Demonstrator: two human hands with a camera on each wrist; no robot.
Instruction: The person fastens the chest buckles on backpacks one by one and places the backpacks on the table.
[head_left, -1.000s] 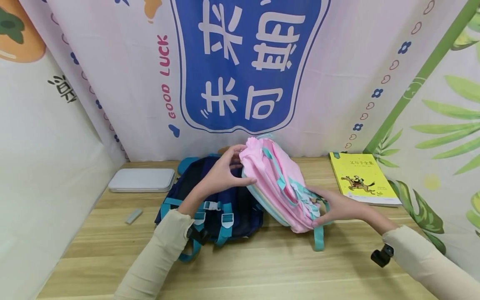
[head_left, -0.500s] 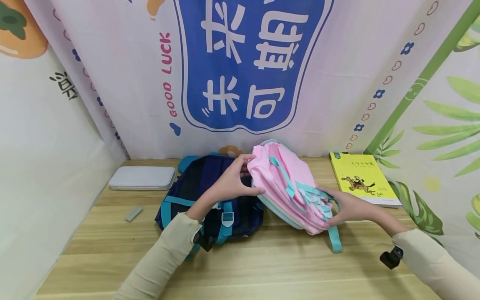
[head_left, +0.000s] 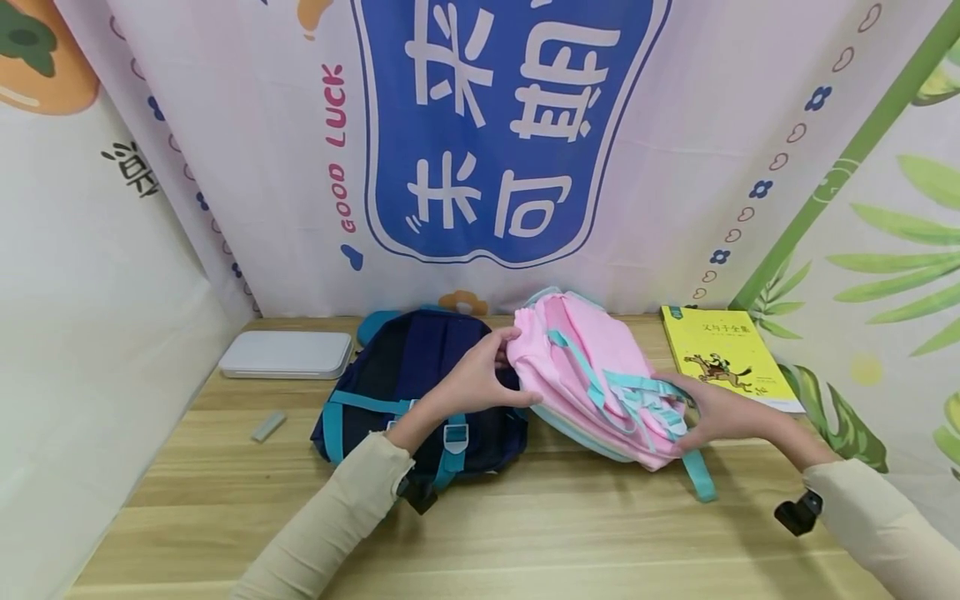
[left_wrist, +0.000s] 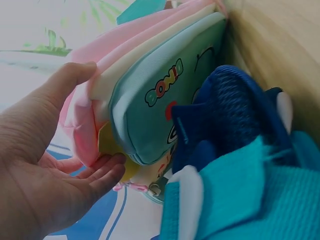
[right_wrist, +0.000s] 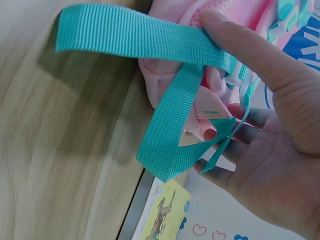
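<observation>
A pink backpack (head_left: pixel 592 342) with turquoise straps lies tilted on the table, its straps facing up. My left hand (head_left: pixel 483 375) holds its left end, thumb on one side and fingers on the other. In the left wrist view, its pale green front pocket (left_wrist: pixel 165 85) shows colourful lettering. At the opposite end, my right hand (head_left: pixel 723 412) grips the bag near the straps, with the thumb over a turquoise strap (right_wrist: pixel 125 35) in the right wrist view. A navy backpack (head_left: pixel 442 346) with teal straps lies close by on the left, partly behind my left forearm.
A pale case (head_left: pixel 287 354) lies at the back left, with a small grey bar (head_left: pixel 268 427) in front of it. The yellow book (head_left: pixel 731 354) lies at the back right. A printed cloth (head_left: pixel 622 167) hangs along the table's back edge.
Both hands have moved right together with the pink backpack, which now lies lower and flatter. More of the navy backpack's upper part shows. The book and case stay put.
</observation>
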